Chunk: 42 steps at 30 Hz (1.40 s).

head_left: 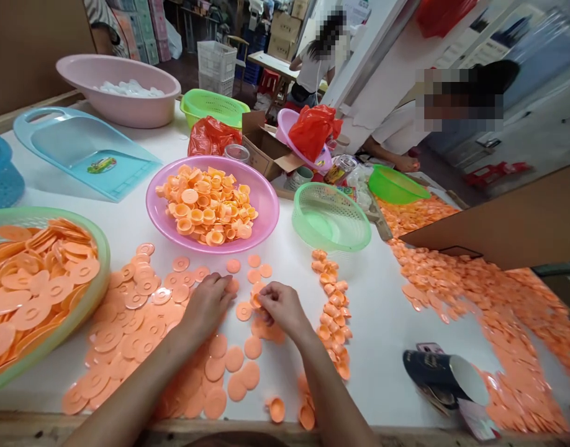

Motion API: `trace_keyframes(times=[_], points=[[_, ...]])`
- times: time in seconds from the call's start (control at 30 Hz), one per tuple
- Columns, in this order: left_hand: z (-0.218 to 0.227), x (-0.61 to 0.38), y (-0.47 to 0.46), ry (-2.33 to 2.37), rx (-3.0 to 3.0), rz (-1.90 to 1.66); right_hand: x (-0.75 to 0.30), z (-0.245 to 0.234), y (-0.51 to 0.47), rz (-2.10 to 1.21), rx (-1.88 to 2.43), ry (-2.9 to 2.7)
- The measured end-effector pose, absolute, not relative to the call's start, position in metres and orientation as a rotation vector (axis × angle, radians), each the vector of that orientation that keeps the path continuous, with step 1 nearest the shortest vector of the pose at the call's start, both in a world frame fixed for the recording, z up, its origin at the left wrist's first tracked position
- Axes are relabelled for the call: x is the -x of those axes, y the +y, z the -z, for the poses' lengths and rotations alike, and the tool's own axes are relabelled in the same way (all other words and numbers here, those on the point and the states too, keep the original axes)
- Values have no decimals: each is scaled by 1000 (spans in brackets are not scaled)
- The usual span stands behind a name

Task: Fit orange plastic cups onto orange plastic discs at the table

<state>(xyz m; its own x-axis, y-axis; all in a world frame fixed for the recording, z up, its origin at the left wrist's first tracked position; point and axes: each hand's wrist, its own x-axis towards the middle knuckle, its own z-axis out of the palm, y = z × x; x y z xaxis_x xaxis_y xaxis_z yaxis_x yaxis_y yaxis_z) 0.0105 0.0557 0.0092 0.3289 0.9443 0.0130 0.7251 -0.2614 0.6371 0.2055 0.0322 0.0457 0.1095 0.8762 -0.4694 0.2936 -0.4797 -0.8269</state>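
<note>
My left hand [209, 304] rests low over the table, fingers bent loosely downward, their tips at a small orange plastic saucer [232, 286]. Between the thumb and fingers of my right hand [282, 305] is another orange saucer [256, 294]; the fingers partly cover it. Several flat saucers [235, 358] lie around and below both hands, with a thick spread of them [140, 323] at left. Small orange toy cups [334, 304] form a row right of my right hand. A single toy cup [276, 410] lies near the front edge.
Behind my hands stands a pink basin [154, 226] of toy cups, beside a green basket [331, 239]. A larger basket [103, 248] of saucers is at left, near a blue dustpan [112, 180]. A black paper cup [431, 372] lies at right. Two people work beyond.
</note>
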Motion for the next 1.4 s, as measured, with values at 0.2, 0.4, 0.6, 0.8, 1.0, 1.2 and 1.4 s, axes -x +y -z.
trace_keyframes(times=[0.2,0.4,0.6,0.8,1.0,1.2,1.4], points=[[-8,-16,36,1316,-2185,-365,-181,-28,24,-1363,1908,-1217],[-1,-22,32,1366,-2071,-410,-175,-21,19,-1041,1992,-1543],[-16,-28,46,1377,-1673,-404,-173,-21,20,-864,2016,-1705],[-13,-44,45,1431,-1586,-386,-171,-18,13,-843,1948,-1717],[-7,-37,40,1313,-1352,-478,-158,-15,4,-718,1925,-1701],[-15,-42,32,1372,-1562,-518,-176,-23,1,-984,1815,-1444],[-110,-10,102,1457,-1495,-1007,-283,-56,-31,-739,2018,-1126]])
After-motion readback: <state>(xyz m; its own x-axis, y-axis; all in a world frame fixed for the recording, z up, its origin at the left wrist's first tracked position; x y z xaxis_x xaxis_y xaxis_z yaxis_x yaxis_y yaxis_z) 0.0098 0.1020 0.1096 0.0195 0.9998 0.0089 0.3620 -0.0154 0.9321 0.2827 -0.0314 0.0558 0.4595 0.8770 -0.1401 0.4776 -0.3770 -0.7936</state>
